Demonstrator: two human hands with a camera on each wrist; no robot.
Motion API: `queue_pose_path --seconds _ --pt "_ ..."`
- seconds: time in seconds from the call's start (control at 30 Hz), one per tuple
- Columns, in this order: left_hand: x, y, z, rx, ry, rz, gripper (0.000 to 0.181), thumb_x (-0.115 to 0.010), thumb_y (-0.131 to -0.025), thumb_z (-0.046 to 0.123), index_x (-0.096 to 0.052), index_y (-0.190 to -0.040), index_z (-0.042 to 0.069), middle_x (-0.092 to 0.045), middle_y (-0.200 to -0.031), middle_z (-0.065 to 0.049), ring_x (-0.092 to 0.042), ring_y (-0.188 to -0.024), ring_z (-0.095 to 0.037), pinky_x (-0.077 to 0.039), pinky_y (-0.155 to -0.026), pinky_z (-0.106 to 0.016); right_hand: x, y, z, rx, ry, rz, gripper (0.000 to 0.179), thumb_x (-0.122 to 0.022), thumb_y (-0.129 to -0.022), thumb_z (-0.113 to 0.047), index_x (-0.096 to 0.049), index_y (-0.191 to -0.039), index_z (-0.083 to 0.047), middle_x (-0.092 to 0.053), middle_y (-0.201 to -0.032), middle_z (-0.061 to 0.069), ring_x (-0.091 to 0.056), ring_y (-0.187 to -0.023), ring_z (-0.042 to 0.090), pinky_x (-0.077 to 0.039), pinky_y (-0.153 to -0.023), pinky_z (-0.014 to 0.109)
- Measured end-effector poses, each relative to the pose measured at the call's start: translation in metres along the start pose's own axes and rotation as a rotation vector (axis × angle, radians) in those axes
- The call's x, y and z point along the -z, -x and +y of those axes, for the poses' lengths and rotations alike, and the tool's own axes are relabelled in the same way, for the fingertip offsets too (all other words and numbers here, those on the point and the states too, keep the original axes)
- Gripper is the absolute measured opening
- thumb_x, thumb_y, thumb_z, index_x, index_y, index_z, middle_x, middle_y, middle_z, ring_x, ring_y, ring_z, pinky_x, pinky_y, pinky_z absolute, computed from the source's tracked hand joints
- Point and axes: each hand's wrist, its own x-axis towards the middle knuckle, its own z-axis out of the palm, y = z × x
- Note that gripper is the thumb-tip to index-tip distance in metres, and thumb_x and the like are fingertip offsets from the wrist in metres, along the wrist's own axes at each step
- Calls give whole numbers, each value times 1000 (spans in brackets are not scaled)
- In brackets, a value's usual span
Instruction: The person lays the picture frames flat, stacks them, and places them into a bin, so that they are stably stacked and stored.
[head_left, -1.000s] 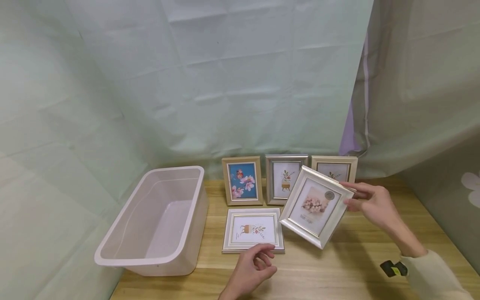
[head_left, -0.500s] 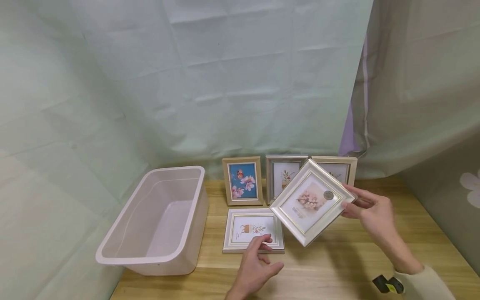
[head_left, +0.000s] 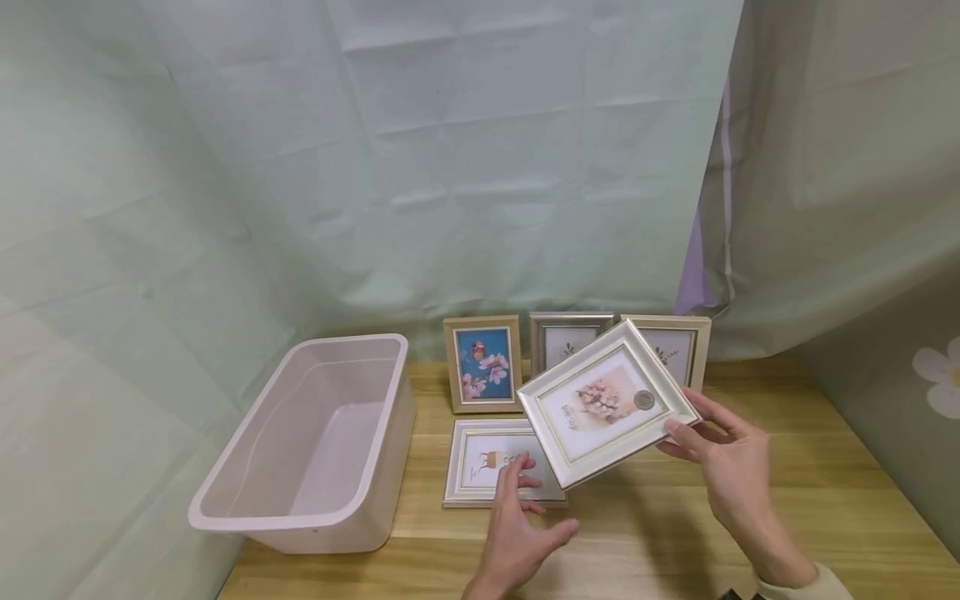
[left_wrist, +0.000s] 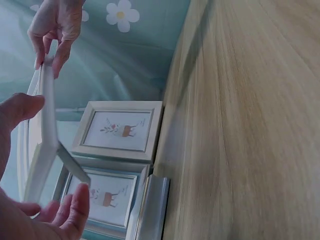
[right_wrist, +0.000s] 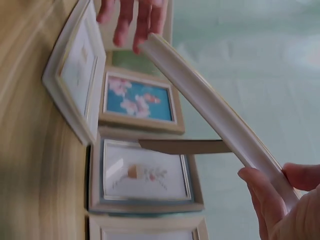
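Thumb and fingers of my right grip (head_left: 727,467), seen from the head, pinch a corner of a rectangular silvery-cream picture frame (head_left: 607,408) with a pink-blossom print; it hangs tilted in the air, face toward me. My left grip (head_left: 517,533) is spread, thumb well apart, holding nothing, in front of a pale silver frame (head_left: 472,458) lying flat on the light wood-grain tabletop (head_left: 840,492). Behind stand a tan frame with a blue floral print (head_left: 483,362), a silver-grey frame (head_left: 558,342) and a pale gold frame (head_left: 678,358); a pale beige plastic tub (head_left: 292,523) sits to the left.

From the left wrist, the silvery-cream picture frame shows edge-on, a flat support leg (left_wrist: 74,163) jutting from its back near my left grip.

From the right wrist, my left fingertips lie at its far corner; whether they touch, I cannot tell.

I judge the step as offering it to my left grip. Next probably calls for closing those fingers on the free edge, clear of the support leg.
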Motion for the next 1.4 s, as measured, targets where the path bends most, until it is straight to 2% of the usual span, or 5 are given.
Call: queue_pose_path --seconds 0.23,0.43,0.57,0.73,1.4 --pt "7 -8 -4 -20 167 51 108 -92 -82 17 -28 -167 -4 -42 -161 -25 -56 -134 -27 -60 -97 -28 -14 18 9 -7 -104 76 50 -71 -87 26 -78 -129 0 -79 -102 2 -83 -85 15 -68 -69 37" --pt "19 -23 -9 123 471 -85 77 -40 -111 35 -14 -169 -9 -25 -172 -35 -43 -149 -32 -43 -120 -38 -22 29 16 -65 -131 114 53 -69 -89 26 -76 -134 -2 -78 -111 0 -82 -86 15 -69 -70 36" --pt "20 -34 -12 231 628 -143 77 -21 -114 49 -15 -172 -3 -29 -177 -24 -33 -162 -33 -30 -132 -48 -25 34 20 -88 -127 99 53 -70 -90 23 -75 -136 -4 -78 -111 0 -81 -85 15 -69 -71 37" --pt "18 -45 -15 288 780 -175 74 -15 -114 56 -29 -172 12 -61 -153 4 -59 -140 -13 -47 -119 -36 -27 40 23 -114 -140 69 53 -70 -92 20 -76 -137 -7 -78 -105 1 -80 -84 16 -69 -73 38" --pt "25 -46 -14 361 752 -161 79 -15 -110 66 -40 -167 16 -72 -127 10 -68 -116 -8 -57 -98 -31 -26 40 26 -137 -127 21 51 -69 -95 17 -76 -136 -10 -79 -109 0 -81 -89 17 -69 -76 37"
